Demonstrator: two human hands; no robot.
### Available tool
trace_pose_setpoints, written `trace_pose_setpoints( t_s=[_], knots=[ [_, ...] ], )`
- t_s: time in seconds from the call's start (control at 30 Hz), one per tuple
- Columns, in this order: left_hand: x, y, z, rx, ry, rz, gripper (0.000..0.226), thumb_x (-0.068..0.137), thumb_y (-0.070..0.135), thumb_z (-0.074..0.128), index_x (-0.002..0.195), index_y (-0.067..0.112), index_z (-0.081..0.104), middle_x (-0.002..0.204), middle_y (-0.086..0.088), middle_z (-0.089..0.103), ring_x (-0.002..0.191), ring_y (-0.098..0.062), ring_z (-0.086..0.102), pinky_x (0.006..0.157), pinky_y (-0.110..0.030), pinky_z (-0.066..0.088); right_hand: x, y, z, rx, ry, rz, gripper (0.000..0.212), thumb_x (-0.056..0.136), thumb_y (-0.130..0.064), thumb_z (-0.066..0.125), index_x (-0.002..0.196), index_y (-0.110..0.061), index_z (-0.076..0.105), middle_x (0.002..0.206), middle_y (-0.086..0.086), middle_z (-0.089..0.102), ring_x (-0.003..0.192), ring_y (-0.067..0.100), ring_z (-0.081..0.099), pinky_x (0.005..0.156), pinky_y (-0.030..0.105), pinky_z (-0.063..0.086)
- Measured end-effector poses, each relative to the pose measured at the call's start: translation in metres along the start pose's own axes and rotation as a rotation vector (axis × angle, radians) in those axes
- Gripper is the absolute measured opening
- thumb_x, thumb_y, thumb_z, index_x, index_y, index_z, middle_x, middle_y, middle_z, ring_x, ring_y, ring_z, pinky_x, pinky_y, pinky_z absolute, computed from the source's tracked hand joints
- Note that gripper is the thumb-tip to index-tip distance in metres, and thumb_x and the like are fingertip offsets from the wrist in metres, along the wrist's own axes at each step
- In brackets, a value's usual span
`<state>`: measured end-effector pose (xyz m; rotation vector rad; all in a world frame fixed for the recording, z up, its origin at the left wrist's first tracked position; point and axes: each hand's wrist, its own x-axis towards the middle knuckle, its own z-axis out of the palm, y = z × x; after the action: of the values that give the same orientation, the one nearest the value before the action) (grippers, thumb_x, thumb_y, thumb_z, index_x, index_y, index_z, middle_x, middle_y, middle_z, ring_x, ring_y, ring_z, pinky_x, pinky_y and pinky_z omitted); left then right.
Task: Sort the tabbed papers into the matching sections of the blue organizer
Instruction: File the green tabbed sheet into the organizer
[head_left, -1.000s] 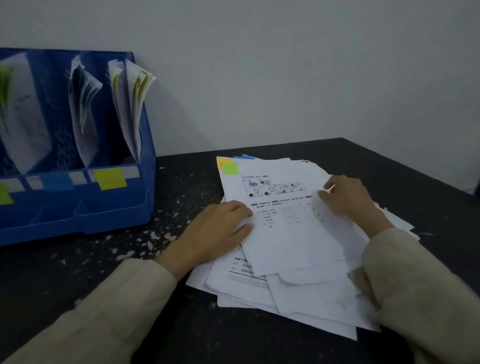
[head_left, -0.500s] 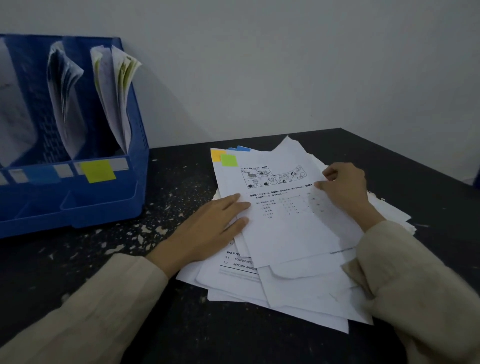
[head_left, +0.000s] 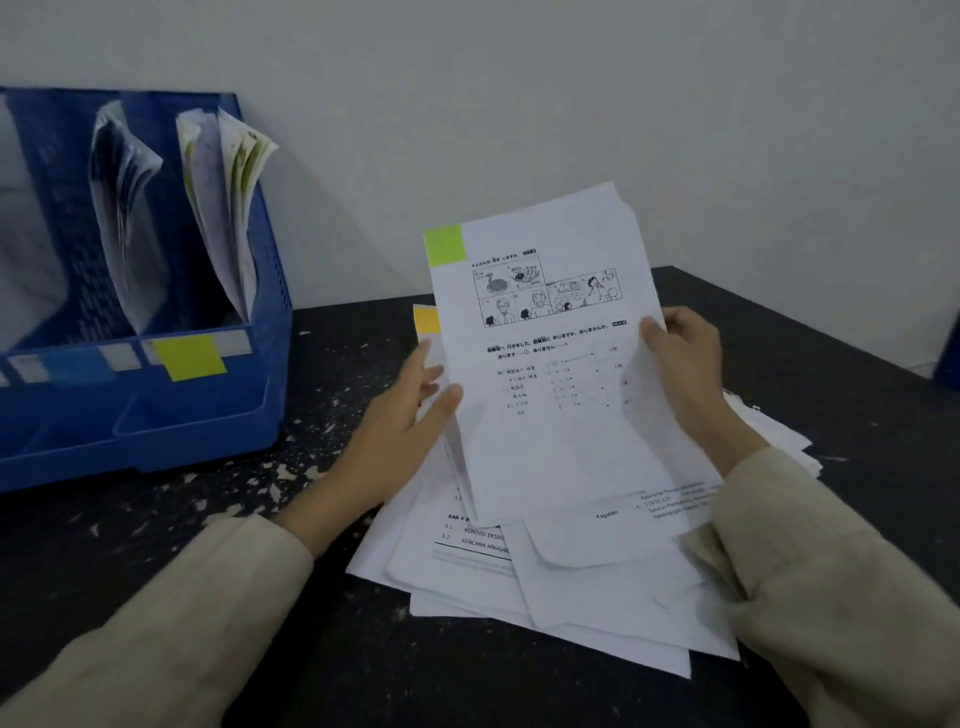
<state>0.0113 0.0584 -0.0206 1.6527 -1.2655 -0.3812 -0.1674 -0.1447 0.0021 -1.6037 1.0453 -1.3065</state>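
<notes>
We hold one printed sheet (head_left: 561, 374) with a green tab (head_left: 444, 244) above the paper pile (head_left: 571, 582). Our right hand (head_left: 685, 364) pinches its right edge; our left hand (head_left: 400, 431) grips its left edge. The blue organizer (head_left: 156, 395) stands well to the left.

Dim, bluish indoor light; soft shadows, slight wide-angle bowing at edges.

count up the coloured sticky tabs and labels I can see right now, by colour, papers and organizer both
Green: 1, green tab on the lifted sheet
Orange: 1, orange tab on the pile
Yellow-green: 1, yellow label on the organizer
Blue: 1, blue label on the organizer
Total: 4
</notes>
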Motion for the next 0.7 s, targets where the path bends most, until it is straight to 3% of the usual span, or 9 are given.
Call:
trace_pose_setpoints(
  t_s=[0.1,0.27,0.33,0.5,0.6,0.67,0.7],
  knots=[
    [0.007,0.011,-0.018,-0.108,0.073,-0.036,0.051,0.096,0.031,0.047,0.143,0.035,0.026,0.115,0.024,0.050,0.096,0.016,0.047,0.072,0.003,0.037,-0.011,-0.013,0.014,0.095,-0.025,-0.027,0.009,0.092,-0.011,0.053,0.084,-0.011,0.058,0.075,-0.004,0.056,0.072,0.011,0.050,0.069,0.024,0.041],
    [0.016,0.024,-0.057,-0.281,0.269,-0.025,0.022,0.097,0.021,0.049,0.116,0.020,0.057,0.100,0.016,0.063,0.088,0.003,0.063,0.068,-0.006,0.047,-0.031,-0.056,0.044,0.203,-0.143,-0.136,0.018,0.094,-0.013,0.052,0.078,-0.019,0.054,0.068,-0.008,0.050,0.064,0.003,0.044,0.061,0.012,0.038],
    [0.017,0.031,-0.075,-0.272,0.341,0.024,0.018,0.097,0.016,0.048,0.113,0.018,0.056,0.098,0.015,0.064,0.092,-0.002,0.064,0.070,-0.011,0.050,-0.036,-0.076,0.053,0.223,-0.176,-0.171,0.019,0.094,-0.014,0.052,0.076,-0.021,0.053,0.069,-0.005,0.049,0.065,0.006,0.042,0.062,0.018,0.037],
    [0.010,0.045,-0.130,-0.190,0.501,0.125,0.019,0.098,0.011,0.047,0.103,0.022,0.060,0.093,0.013,0.067,0.079,0.000,0.065,0.065,-0.016,0.053,-0.050,-0.118,0.078,0.226,-0.361,-0.224,0.016,0.091,-0.010,0.050,0.077,-0.016,0.054,0.073,-0.005,0.055,0.068,0.012,0.048,0.065,0.026,0.040],
    [-0.001,0.051,-0.163,-0.126,0.598,0.152,0.019,0.097,0.012,0.048,0.098,0.025,0.062,0.092,0.010,0.069,0.077,-0.001,0.066,0.064,-0.020,0.054,-0.060,-0.139,0.100,0.212,-0.468,-0.250,0.017,0.089,-0.009,0.051,0.075,-0.017,0.055,0.076,0.011,0.058,0.072,0.021,0.051,0.069,0.041,0.049],
    [-0.010,0.053,-0.185,-0.076,0.654,0.141,0.017,0.097,0.014,0.048,0.098,0.024,0.062,0.094,0.004,0.069,0.083,-0.010,0.067,0.069,-0.027,0.057,-0.070,-0.153,0.117,0.187,-0.508,-0.297,0.015,0.089,-0.009,0.051,0.078,-0.018,0.056,0.083,0.019,0.061,0.075,0.028,0.054,0.076,0.052,0.052],
    [-0.014,0.053,-0.195,-0.038,0.679,0.133,0.016,0.097,0.015,0.048,0.099,0.023,0.062,0.096,0.001,0.069,0.086,-0.016,0.067,0.073,-0.033,0.057,-0.074,-0.159,0.126,0.178,-0.526,-0.328,0.013,0.089,-0.009,0.051,0.081,-0.018,0.057,0.083,0.015,0.063,0.077,0.030,0.057,0.079,0.053,0.051]
  ],
)
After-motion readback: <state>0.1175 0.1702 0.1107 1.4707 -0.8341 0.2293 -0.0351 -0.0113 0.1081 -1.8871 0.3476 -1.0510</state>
